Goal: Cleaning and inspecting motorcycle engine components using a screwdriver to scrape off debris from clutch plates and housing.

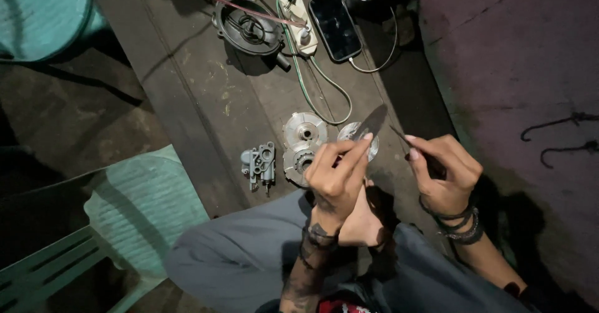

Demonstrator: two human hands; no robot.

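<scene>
A dim workspace here, and a worn dark wooden bench point(212, 101) runs down the middle, with pale green plastic chairs point(143, 207) off to the left. The person sits low at the near end, grey trousers point(249, 250) in view, both hands raised over the bench edge.

The left hand point(334, 179), tattooed at the wrist, has its grip closed: fingers and thumb pinch a thin, flat, dark blade-shaped piece point(371, 123) that sticks up and away from the fingertips. The right hand point(446, 173), with dark bands around the wrist, also has its grip closed, on a slim dark rod-like tool point(399, 133) whose tip points toward the flat piece. Whether tip and piece touch, one cannot tell.

Just beneath the hands, on the bench, lie 3 round silvery metal discs point(304, 129) close together, one partly hidden by the left hand. Just left of them sits a small grey cast metal part point(260, 163). Farther up the bench: a round dark housing point(248, 29) with wires inside, a white power strip point(298, 17), a black phone point(335, 25) plugged into a white cable point(380, 63), and a green cable point(331, 85) looping down toward the discs.
</scene>
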